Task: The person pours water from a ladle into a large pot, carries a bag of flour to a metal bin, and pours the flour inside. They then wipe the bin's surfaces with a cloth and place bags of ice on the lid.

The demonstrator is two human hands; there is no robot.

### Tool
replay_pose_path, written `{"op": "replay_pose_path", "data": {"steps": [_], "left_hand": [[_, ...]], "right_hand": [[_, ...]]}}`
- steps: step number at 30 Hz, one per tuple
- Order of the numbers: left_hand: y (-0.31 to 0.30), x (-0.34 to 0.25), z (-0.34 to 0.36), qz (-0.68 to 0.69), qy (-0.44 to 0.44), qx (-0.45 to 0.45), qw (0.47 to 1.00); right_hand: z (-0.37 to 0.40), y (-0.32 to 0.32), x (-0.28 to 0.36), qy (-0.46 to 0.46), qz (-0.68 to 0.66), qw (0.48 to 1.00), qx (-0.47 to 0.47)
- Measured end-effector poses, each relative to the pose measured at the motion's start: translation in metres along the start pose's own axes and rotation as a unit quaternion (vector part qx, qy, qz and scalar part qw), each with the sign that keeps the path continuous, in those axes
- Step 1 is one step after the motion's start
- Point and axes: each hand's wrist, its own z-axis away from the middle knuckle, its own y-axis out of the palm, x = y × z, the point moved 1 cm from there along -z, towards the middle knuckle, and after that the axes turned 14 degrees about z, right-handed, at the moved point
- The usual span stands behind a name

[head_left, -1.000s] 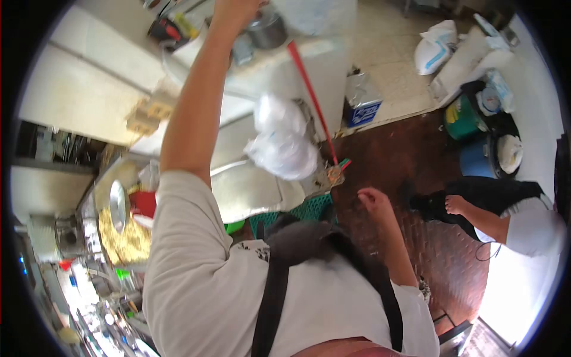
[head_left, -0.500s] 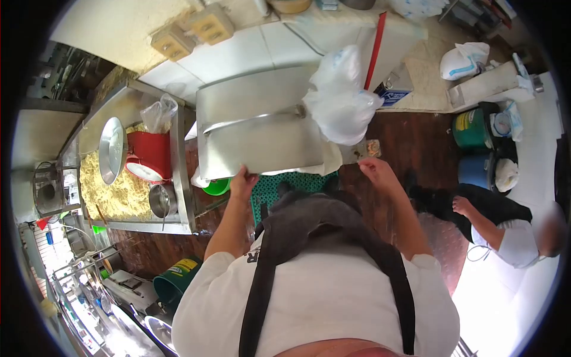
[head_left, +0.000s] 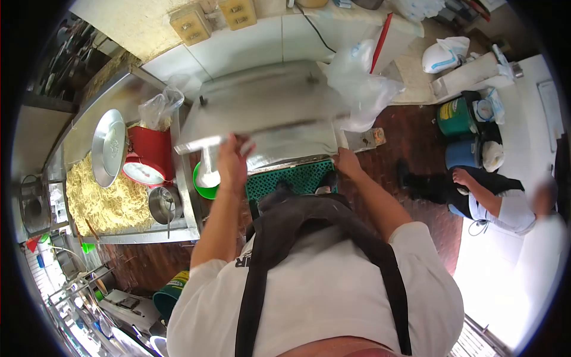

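Observation:
A large metal lid (head_left: 267, 98), blurred, is tilted up at its front edge over a light surface (head_left: 291, 143). My left hand (head_left: 233, 160) is closed on the lid's front edge, left of centre. At the front right corner of that surface, my right hand (head_left: 345, 162) has its fingers pressed together; what they pinch is too small to tell. Translucent white plastic bags (head_left: 366, 98) rest against the lid's right end. Below the lid's left end, a green bowl (head_left: 205, 189) with something white in it is partly visible.
To the left, a metal tray (head_left: 140, 238) holds noodle-like strands, a red scale (head_left: 146, 152) with a round pan, and a metal pot (head_left: 165, 205). A green mat (head_left: 291, 183) lies at my feet. Another person (head_left: 499, 199) stands at the right near green and blue bins (head_left: 462, 153).
The lid has tilted, its front edge rising; its handle no longer shows clearly. My left hand has moved up and closed on the edge. My right hand has moved left to the surface's corner.

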Motion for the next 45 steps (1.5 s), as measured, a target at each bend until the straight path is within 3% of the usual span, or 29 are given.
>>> {"op": "replay_pose_path", "data": {"steps": [2, 6, 9, 11, 14, 18, 22, 23, 25, 27, 29, 30, 31, 32, 33, 35, 36, 37, 38, 41, 42, 43, 45], "left_hand": [[0.037, -0.037, -0.039, -0.048, 0.060, 0.095, 0.993], [0.103, -0.071, -0.131, -0.076, 0.075, 0.094, 0.990], [0.126, -0.081, -0.187, -0.077, 0.101, 0.099, 0.987], [0.133, -0.082, -0.185, -0.069, 0.095, 0.089, 0.989], [0.125, -0.075, -0.174, -0.059, 0.071, 0.091, 0.992], [0.110, -0.074, -0.151, -0.055, 0.063, 0.103, 0.991], [0.090, -0.090, -0.139, -0.102, 0.012, 0.144, 0.984], [0.089, -0.095, -0.126, -0.094, 0.012, 0.233, 0.968], [0.093, -0.106, -0.082, -0.082, 0.007, 0.405, 0.911], [0.100, -0.112, -0.038, -0.310, 0.094, 0.438, 0.838], [0.088, -0.085, -0.041, -0.550, 0.324, 0.313, 0.703], [0.071, -0.073, -0.058, -0.570, 0.364, 0.243, 0.695], [0.047, -0.059, -0.082, -0.587, 0.403, 0.172, 0.681], [0.011, -0.050, -0.113, -0.558, 0.372, 0.146, 0.727], [-0.026, -0.048, -0.144, -0.524, 0.342, 0.121, 0.770], [-0.070, -0.063, -0.183, -0.446, 0.367, 0.124, 0.807], [-0.090, -0.082, -0.201, -0.404, 0.369, 0.074, 0.834], [-0.105, -0.096, -0.211, -0.362, 0.366, 0.023, 0.857], [-0.045, -0.124, -0.146, -0.242, 0.320, 0.039, 0.915], [-0.011, -0.150, -0.108, -0.230, 0.379, 0.048, 0.895], [0.012, -0.154, -0.091, -0.157, 0.372, 0.070, 0.912], [0.036, -0.165, -0.074, -0.179, 0.425, 0.106, 0.881], [0.070, -0.182, -0.039, -0.222, 0.521, 0.167, 0.807]], "right_hand": [[0.000, -0.007, 0.000, 0.002, 0.051, 0.999, 0.008], [0.008, -0.009, 0.002, 0.006, 0.062, 0.998, -0.028], [0.030, -0.048, 0.043, -0.006, 0.007, 0.998, -0.063], [0.044, -0.085, 0.085, -0.019, -0.075, 0.995, -0.069], [0.047, -0.128, 0.144, -0.203, -0.257, 0.939, -0.107], [0.046, -0.193, 0.202, -0.243, -0.283, 0.909, -0.185], [0.041, -0.256, 0.241, -0.317, -0.381, 0.831, -0.252], [0.042, -0.274, 0.250, -0.347, -0.396, 0.804, -0.277], [0.033, -0.300, 0.254, -0.335, -0.364, 0.830, -0.259], [0.037, -0.320, 0.261, -0.341, -0.371, 0.829, -0.243], [0.046, -0.339, 0.270, -0.375, -0.408, 0.803, -0.221], [0.059, -0.343, 0.272, -0.378, -0.394, 0.800, -0.250], [0.070, -0.341, 0.268, -0.351, -0.403, 0.807, -0.252], [0.078, -0.337, 0.261, -0.324, -0.413, 0.812, -0.254], [0.074, -0.320, 0.246, -0.352, -0.452, 0.768, -0.287], [0.071, -0.289, 0.208, -0.290, -0.485, 0.785, -0.255], [0.071, -0.273, 0.189, -0.259, -0.501, 0.790, -0.239], [0.070, -0.264, 0.182, -0.195, -0.454, 0.850, -0.183], [0.068, -0.252, 0.175, -0.127, -0.401, 0.899, -0.123], [0.030, -0.134, 0.122, -0.098, -0.168, 0.977, -0.082], [0.024, -0.127, 0.130, -0.109, -0.143, 0.984, -0.001], [0.020, -0.118, 0.144, -0.119, -0.117, 0.983, 0.082], [0.028, -0.099, 0.175, -0.136, -0.290, 0.946, 0.052]]}}
